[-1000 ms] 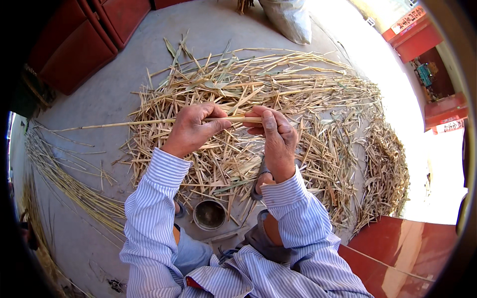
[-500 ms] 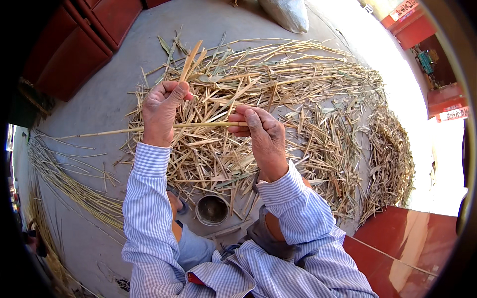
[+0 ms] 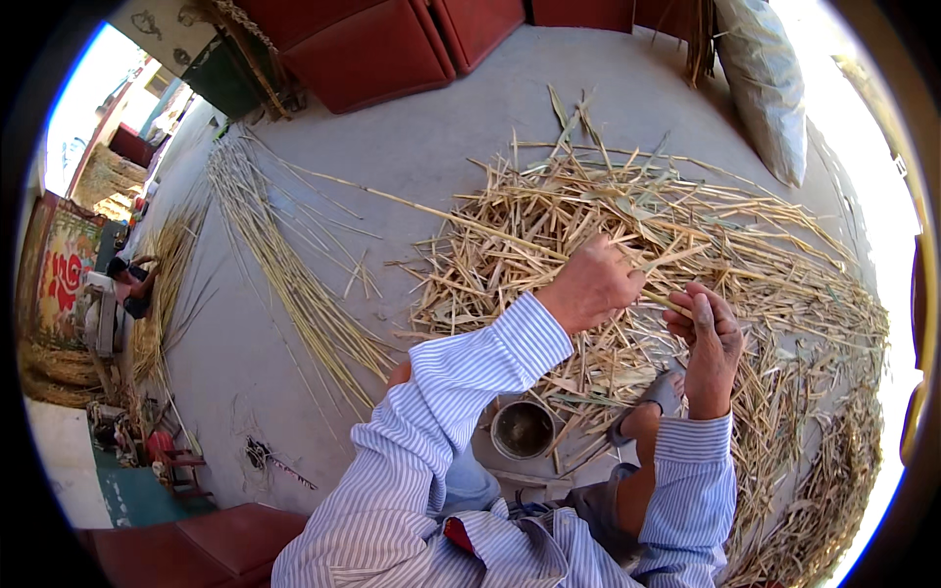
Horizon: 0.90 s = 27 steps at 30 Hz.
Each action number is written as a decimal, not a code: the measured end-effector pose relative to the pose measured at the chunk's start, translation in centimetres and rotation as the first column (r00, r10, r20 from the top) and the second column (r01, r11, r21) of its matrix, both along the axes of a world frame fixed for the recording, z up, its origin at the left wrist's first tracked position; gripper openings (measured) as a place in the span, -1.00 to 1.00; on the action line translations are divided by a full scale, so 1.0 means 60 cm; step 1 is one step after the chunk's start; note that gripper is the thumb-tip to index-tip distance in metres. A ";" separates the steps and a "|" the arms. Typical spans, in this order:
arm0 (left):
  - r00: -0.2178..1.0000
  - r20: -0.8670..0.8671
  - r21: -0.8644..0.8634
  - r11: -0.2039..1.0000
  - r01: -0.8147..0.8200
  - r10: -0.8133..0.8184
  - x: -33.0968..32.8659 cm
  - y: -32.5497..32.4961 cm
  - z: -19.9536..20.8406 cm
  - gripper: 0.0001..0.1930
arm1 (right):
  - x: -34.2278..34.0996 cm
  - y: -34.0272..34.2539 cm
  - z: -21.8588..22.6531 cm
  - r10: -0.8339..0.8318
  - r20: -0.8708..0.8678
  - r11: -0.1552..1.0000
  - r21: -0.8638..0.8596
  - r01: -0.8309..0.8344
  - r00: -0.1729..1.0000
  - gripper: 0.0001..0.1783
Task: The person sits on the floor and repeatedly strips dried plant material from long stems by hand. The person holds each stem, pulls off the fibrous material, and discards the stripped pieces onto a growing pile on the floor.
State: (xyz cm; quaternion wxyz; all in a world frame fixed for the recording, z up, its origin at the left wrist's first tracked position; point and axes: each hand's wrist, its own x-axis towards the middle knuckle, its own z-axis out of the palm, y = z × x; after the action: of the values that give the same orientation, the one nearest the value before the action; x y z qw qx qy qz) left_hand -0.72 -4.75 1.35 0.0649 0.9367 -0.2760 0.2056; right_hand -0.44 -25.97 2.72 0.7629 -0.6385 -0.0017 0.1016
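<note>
Clamped in the closed left hand (image 3: 596,286) and pinched by the right hand (image 3: 701,328), a long dry stalk (image 3: 421,206) is held across the husk heap (image 3: 480,289). Judging by that heap and the bundle of bare stalks (image 3: 304,294) laid at the left, much stripping seems done; what is left cannot be counted. Both are spread on grey floor (image 3: 421,127), where a bowl (image 3: 522,456) is placed; red upholstered seats (image 3: 358,64) and a pale sack (image 3: 760,88) are ranged beyond
</note>
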 end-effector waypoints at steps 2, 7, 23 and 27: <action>0.995 -0.022 0.099 0.991 -0.092 0.094 -0.030 0.006 0.001 -0.88 | -0.003 0.001 0.006 0.071 -0.004 0.997 0.004 -0.071 0.997 -0.50; 0.975 0.052 0.298 0.928 -0.222 0.217 -0.107 0.033 0.041 -0.90 | 0.008 -0.020 0.004 0.132 0.009 0.991 0.026 -0.132 0.991 -0.47; 0.575 0.093 0.583 0.423 -0.693 0.813 -0.570 0.356 0.063 -0.87 | 0.013 -0.035 -0.078 0.439 0.247 0.774 -0.592 -0.225 0.864 -0.64; 0.481 0.178 0.642 0.269 -0.718 0.858 -0.697 0.436 -0.080 -0.88 | 0.011 -0.018 -0.100 0.434 0.284 0.778 -0.596 -0.197 0.855 -0.60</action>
State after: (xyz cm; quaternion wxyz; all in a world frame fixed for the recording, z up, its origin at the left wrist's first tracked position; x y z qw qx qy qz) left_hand -42.53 21.39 -3.48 -0.3427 0.9209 0.1856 0.0041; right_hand 0.24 -27.02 -3.30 0.5015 -0.8259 -0.2406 0.0923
